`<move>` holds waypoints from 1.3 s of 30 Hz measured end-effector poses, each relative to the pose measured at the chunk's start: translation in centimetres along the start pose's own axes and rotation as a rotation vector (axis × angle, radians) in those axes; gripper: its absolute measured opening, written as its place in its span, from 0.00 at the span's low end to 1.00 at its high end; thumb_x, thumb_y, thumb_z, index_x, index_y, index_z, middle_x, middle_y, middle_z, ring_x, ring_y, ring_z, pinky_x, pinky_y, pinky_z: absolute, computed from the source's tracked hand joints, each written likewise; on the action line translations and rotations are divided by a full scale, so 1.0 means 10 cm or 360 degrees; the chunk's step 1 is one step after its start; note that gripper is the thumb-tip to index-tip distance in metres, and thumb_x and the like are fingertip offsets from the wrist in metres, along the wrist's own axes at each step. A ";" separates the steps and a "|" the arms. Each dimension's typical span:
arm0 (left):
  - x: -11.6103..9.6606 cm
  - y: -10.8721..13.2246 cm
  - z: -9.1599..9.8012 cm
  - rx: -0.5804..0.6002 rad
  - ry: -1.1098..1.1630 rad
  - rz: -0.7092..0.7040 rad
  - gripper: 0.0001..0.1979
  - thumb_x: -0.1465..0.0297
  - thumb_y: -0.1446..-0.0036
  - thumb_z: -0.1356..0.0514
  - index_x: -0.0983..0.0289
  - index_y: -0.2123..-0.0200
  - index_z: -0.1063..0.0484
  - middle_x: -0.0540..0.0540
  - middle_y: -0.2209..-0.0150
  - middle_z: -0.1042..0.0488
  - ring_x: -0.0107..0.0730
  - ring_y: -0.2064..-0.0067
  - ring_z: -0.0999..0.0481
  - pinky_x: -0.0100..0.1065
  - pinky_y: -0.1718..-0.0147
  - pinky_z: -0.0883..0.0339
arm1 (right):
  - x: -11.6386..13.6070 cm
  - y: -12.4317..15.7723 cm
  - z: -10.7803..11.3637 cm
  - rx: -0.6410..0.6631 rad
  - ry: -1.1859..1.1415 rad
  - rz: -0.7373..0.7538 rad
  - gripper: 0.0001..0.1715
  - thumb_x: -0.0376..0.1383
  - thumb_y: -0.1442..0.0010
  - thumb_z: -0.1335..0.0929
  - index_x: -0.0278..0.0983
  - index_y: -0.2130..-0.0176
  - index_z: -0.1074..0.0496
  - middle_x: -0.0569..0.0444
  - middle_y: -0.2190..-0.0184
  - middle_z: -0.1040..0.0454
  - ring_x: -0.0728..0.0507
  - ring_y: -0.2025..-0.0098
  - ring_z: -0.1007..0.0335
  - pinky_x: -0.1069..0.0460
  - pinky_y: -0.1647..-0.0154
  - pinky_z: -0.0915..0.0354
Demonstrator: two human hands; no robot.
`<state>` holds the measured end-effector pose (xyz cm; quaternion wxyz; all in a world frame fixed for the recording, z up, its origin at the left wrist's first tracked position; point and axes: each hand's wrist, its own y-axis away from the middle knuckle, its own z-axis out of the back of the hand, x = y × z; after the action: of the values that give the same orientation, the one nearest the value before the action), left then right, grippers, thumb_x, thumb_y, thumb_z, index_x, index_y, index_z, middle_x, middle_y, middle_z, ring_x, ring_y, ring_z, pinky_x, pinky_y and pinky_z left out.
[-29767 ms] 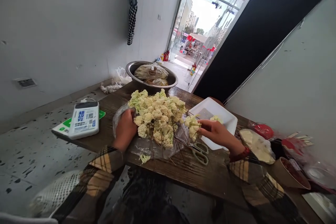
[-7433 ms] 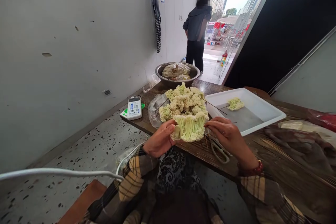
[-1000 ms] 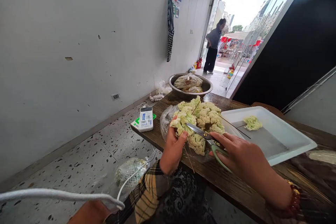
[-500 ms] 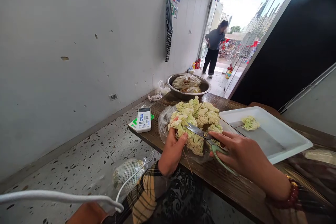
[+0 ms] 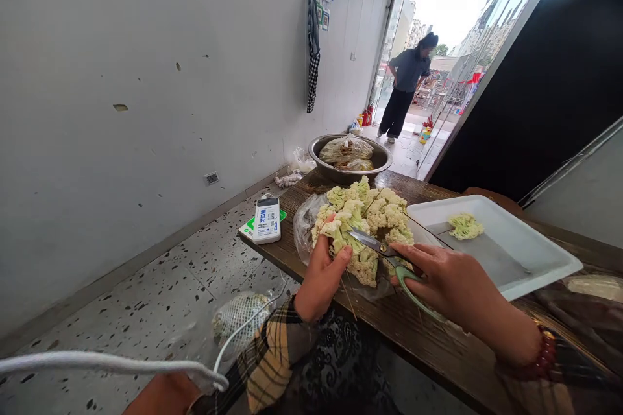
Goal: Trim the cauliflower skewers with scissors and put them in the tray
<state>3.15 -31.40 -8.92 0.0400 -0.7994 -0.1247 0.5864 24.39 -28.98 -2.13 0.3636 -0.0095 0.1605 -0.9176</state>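
Observation:
My left hand [image 5: 322, 277] is closed around a piece of cauliflower [image 5: 343, 228] at the near left of a heap. My right hand [image 5: 445, 272] grips the green handles of a pair of scissors [image 5: 370, 243]; the blades reach left to the stems of the held piece. Behind and beside the blades lies the heap of cauliflower florets [image 5: 387, 213] on a clear plastic bag [image 5: 304, 224]. Thin sticks poke out among the florets, one [image 5: 349, 298] below my left hand. A single skewered floret [image 5: 466, 226] lies in the white tray [image 5: 545, 259] to the right.
A metal basin [image 5: 316, 159] holding bagged food stands at the far end of the wooden table [image 5: 292, 259]. At its left corner sits a white device [image 5: 267, 220]. A white cable [image 5: 121, 363] crosses the lower left. Netted produce [image 5: 241, 321] lies below; a person [image 5: 407, 87] stands by the doorway.
The person by the doorway has leaned further forward and to the right. My hands, the scissors and the cauliflower hold nearly the same place.

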 end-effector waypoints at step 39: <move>-0.13 0.10 0.07 0.0161 0.0149 0.0140 0.34 0.66 0.43 0.37 0.56 0.35 0.45 0.56 0.34 0.41 0.45 0.33 0.44 0.44 0.36 0.49 | -0.33 -0.03 0.08 0.0030 -0.0074 0.0204 0.28 0.30 0.44 0.32 0.44 0.44 0.32 0.52 0.60 0.26 0.41 0.59 0.29 0.48 0.64 0.32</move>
<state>2.28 -32.73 -8.18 0.0603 -0.8275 -0.0576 0.5552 26.69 -26.82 -0.91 0.4251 -0.0171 0.1435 -0.8935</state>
